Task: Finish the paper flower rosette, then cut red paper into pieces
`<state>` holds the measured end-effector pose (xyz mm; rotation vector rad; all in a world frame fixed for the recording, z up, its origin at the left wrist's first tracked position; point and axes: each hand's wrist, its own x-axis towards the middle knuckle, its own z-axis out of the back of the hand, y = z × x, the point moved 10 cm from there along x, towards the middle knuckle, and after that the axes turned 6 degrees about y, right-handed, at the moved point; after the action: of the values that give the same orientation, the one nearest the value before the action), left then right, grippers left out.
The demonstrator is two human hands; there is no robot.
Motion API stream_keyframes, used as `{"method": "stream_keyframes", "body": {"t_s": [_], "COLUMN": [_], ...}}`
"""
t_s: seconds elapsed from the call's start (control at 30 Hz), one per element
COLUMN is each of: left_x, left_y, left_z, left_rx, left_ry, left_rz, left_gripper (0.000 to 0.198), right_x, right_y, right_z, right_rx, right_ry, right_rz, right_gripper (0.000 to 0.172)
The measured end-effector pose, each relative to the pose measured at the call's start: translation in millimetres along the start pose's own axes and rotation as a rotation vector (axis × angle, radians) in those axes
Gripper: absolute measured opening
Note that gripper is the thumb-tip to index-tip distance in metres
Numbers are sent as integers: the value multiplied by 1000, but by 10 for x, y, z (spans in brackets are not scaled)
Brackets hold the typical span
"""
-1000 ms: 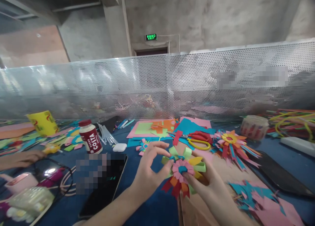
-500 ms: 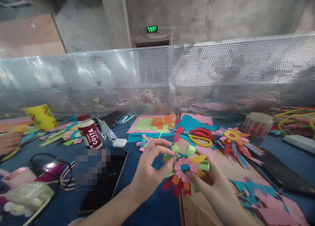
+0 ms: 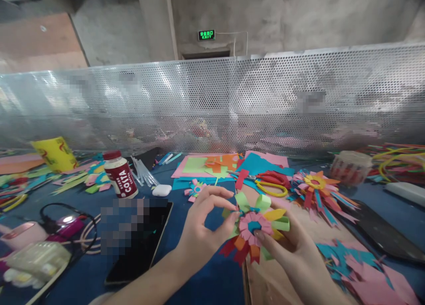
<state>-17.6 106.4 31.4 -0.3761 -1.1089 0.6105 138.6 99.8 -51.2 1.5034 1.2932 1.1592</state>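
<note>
One big metal screen (image 3: 149, 106) full of little holes stands behind the bench (image 3: 214, 285), which has a blue top. Brown cardboard (image 3: 265, 285) lies there, partly under the right arm. Off to the left is a black phone (image 3: 144, 247). Both hands are busy with a paper flower (image 3: 254, 226), up in front of the person, above the cardboard's edge. The right hand (image 3: 300, 252) has it in its grip, thumb on the pink ring. The left hand (image 3: 202, 221) pinches at the flower's left side; the bit in that grip is too small to make out. Another flower (image 3: 315, 182) lies to the right, beside scissors (image 3: 275, 179). Smaller still are a little flower (image 3: 195, 188) just past the left hand and a white case (image 3: 162, 190).

Not much is new. Another person's hand was at the far left half a second ago, and now it is out of sight. Both hands hold the flower the same way as then, so it looks like the same careful bit of work.
</note>
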Motion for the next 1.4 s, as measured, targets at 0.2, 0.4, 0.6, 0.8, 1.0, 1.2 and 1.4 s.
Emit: {"method": "stream_keyframes", "body": {"t_s": [0.2,0.4,0.6,0.8,1.0,1.2,1.4], "left_x": [-5,-22,-22,-58,-79,-84,-72], "left_y": [-39,-58,-85,-81,-60,-171,-210], "left_z": [9,-15,-145,-214,-238,-194,-183], "left_rx": [-8,-83,-107,-103,-104,-140,-98], "left_ry": [3,32,134,181,188,153,154], "left_rz": [-14,-2,58,116,166,55,39], "left_gripper": [11,24,31,25,20,21,19], "right_x": [-10,-45,-76,-77,-103,-113,-98], "right_y": [-17,21,39,12,66,63,42], "right_z": [46,62,90,79,64,85,129], "right_rx": [-36,-32,-56,-61,-96,-146,-177], "right_ry": [-18,-45,-76,-57,-70,-61,-56], "right_rz": [-8,26,44,40,86,88,109], "right_gripper": [62,64,72,73,60,60,58]}}
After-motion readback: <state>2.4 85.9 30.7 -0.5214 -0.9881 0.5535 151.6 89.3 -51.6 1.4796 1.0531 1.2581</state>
